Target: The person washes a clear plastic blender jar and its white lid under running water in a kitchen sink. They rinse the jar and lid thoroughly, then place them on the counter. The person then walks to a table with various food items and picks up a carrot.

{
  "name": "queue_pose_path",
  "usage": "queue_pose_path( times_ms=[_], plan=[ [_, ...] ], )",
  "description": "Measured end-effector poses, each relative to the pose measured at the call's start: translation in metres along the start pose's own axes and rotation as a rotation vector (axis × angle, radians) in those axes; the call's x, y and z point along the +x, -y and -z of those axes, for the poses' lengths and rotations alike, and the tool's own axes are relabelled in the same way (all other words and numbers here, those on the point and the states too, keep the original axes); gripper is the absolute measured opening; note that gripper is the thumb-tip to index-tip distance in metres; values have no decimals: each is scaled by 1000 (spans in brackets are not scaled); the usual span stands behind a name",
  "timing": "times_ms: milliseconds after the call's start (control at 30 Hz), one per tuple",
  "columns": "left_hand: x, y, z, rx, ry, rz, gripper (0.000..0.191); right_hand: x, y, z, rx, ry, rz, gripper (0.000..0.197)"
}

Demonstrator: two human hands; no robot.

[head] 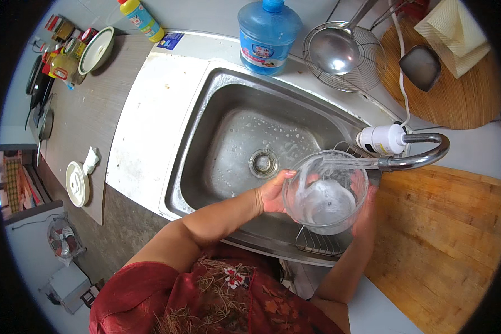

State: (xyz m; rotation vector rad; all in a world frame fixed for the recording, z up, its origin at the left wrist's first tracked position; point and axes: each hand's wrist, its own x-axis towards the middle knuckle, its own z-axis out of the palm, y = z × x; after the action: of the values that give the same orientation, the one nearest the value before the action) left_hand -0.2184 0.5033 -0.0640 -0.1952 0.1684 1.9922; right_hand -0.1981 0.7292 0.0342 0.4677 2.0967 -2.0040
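A clear glass bowl (325, 225) is held tilted between my two hands above the right part of the stainless steel sink (234, 167). My left hand (275, 192) grips its left side, thumb at the rim. Around the right side curls my right hand (365, 208), its fingers partly seen through the glass. Water streams from the curved metal faucet (426, 160) into the bowl, where it swirls and looks whitish. Under the bowl, a wire rack (319, 242) shows at the sink's right end. The drain (264, 163) lies left of the bowl, with droplets scattered around it.
A wooden cutting board (438, 234) adjoins the sink on the right. Behind stand a blue plastic water jug (269, 37), a metal ladle (334, 50), a wire strainer (371, 75) and a spatula (421, 67). A white bowl (97, 51) and a small dish (77, 183) sit on the left counter.
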Motion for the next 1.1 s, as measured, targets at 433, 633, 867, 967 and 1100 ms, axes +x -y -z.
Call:
queue_pose_path(
  times_ms=[433, 633, 867, 967, 1100],
  plan=[
    [-21, -16, -7, 63, 23, 20, 85, 32, -48, 45, 756, 62, -26, 87],
    [-14, -33, -13, 325, 93, 2, 74, 60, -50, 8, 776, 712, 326, 83],
    [-24, -25, -9, 262, 15, 21, 77, 53, -16, -4, 490, 555, 205, 77],
    [-27, -27, -6, 271, 5, -4, 84, 76, -25, 17, 392, 347, 51, 72],
    [-23, -9, -19, 59, 38, 68, 84, 67, -29, 37, 308, 141, -91, 73]
  ],
)
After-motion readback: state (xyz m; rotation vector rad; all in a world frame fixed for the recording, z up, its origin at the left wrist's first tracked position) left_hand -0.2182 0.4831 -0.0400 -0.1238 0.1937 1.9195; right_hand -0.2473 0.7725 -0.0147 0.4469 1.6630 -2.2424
